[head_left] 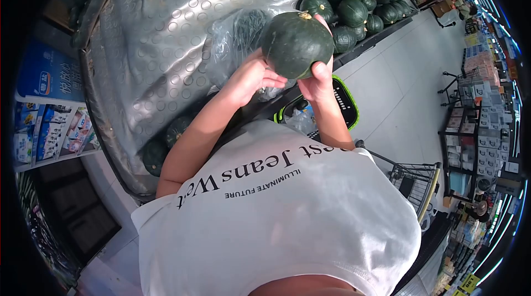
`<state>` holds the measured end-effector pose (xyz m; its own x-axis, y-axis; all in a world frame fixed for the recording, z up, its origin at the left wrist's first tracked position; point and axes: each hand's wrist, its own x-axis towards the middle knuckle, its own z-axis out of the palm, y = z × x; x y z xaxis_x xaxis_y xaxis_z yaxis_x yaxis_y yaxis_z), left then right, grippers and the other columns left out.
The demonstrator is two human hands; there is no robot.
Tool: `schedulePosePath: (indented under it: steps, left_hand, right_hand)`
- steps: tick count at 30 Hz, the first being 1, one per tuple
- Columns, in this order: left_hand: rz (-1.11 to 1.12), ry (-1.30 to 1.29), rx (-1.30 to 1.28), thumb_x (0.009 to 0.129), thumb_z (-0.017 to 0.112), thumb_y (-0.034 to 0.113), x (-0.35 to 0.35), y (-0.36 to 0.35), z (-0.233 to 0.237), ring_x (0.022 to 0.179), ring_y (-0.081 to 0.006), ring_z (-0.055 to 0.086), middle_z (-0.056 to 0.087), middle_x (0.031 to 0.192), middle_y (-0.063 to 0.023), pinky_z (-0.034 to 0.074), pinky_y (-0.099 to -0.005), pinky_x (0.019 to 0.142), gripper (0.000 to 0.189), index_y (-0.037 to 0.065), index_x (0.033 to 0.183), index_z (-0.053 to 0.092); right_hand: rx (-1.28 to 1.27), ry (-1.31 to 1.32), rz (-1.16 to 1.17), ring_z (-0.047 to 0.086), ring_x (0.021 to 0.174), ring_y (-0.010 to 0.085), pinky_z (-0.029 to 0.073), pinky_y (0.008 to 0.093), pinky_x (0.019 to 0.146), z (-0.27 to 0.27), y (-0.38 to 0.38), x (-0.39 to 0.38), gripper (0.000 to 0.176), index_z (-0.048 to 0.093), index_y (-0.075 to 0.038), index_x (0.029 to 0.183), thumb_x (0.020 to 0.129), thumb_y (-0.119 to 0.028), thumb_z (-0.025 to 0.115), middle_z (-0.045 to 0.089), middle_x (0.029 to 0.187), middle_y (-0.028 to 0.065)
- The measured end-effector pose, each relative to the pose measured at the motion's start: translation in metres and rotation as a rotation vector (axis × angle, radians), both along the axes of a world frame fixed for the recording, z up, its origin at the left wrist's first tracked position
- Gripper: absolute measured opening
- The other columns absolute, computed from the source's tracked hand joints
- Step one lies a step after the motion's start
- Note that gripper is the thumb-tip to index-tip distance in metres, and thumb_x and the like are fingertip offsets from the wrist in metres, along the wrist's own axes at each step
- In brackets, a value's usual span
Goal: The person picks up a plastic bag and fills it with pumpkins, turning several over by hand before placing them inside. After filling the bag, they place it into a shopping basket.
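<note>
A round dark green pumpkin (297, 46) with a pale stem stub is held up in front of me. My right hand (317, 79) grips its right side, the thumb on the near face and fingers reaching behind. Against its lower left side is my left hand (250, 79), fingers bent beneath the edge and partly hidden by the pumpkin. Just behind, a clear plastic bag (221, 47) rests on the display with something dark green inside. Below my hands, part of a black basket with a bright green rim (347, 99) shows.
Several more pumpkins (352, 11) are piled at the display's far right. Others (153, 156) lie at its near left. A silvery dimpled mat (166, 36) covers the display. A shopping cart (415, 185) stands to my right, with stocked shelves (462, 141) beyond the tiled floor.
</note>
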<state>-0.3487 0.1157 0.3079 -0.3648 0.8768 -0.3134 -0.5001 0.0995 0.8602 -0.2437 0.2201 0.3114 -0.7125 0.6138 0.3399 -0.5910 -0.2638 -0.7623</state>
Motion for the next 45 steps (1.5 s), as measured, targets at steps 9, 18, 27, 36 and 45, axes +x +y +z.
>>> schedulePosePath:
  steps: [9,18,27,36,45]
  left_hand:
    - [-0.257,1.294,-0.364,0.089,0.046,0.021,-0.021,0.012,-0.012,0.114,-0.0384,0.051,0.059,0.116,-0.0216,0.031,-0.0496,0.103,0.045,0.003,0.130,0.041]
    - [0.247,1.796,-0.380,0.083,0.058,0.018,-0.013,-0.012,-0.014,0.126,-0.0371,0.036,0.035,0.138,-0.0216,0.023,-0.0553,0.103,0.063,0.001,0.139,0.032]
    - [0.342,1.932,-0.307,0.068,0.077,0.016,-0.041,-0.017,0.014,0.105,-0.0296,0.048,0.044,0.123,-0.0137,0.037,-0.0409,0.085,0.085,0.015,0.141,0.033]
    - [0.209,1.555,-0.552,0.073,0.061,0.000,-0.067,-0.010,-0.008,0.074,-0.0382,0.065,0.065,0.079,-0.0221,0.050,-0.0461,0.065,0.027,0.004,0.099,0.052]
    - [0.356,0.428,0.206,0.091,0.052,0.005,-0.023,-0.025,0.020,0.052,-0.0067,0.047,0.052,0.058,0.0033,0.035,-0.0243,0.048,0.005,0.005,0.095,0.049]
  right_hand:
    - [-0.366,-0.354,0.085,0.057,0.108,0.0252,0.049,0.0422,0.089,-0.031,0.023,0.018,0.065,0.045,-0.007,0.128,0.080,-0.046,0.063,0.055,0.122,0.0121]
    - [-0.159,-0.586,0.102,0.059,0.092,0.0133,0.048,0.0235,0.060,-0.025,0.023,0.000,0.060,0.041,-0.007,0.129,0.080,-0.031,0.067,0.056,0.110,0.0088]
    - [-0.045,-0.665,0.087,0.058,0.100,0.0191,0.050,0.0287,0.075,-0.002,0.017,-0.018,0.071,0.037,-0.005,0.134,0.077,-0.028,0.071,0.055,0.115,0.0120]
    - [0.009,-0.773,0.026,0.054,0.109,0.0246,0.051,0.0372,0.079,-0.018,0.054,-0.002,0.070,0.039,-0.007,0.133,0.075,-0.031,0.070,0.053,0.120,0.0146]
    - [0.152,-0.622,0.268,0.050,0.112,0.0206,0.042,0.0317,0.093,-0.013,0.040,-0.007,0.062,0.044,-0.004,0.130,0.076,-0.023,0.069,0.052,0.121,0.0121]
